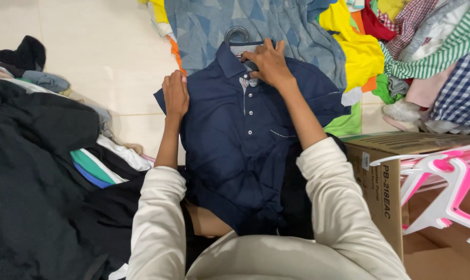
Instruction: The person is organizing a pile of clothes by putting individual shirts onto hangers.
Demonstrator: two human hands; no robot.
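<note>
On navy buttoned shirt point(245, 140), left hand point(175, 95) pressed flat, right hand point(268, 65) pinching collar point(230, 62).

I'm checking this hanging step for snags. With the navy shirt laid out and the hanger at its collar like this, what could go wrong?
1. The right hand presses only the collar beside the hanger hook; the navy shirt might slide off one side when lifted.
2. The left hand bunches the shoulder, so it could hang creased.
3. The shirt's hem lies over the lap beside the cardboard box, and may catch on its corner.
</note>
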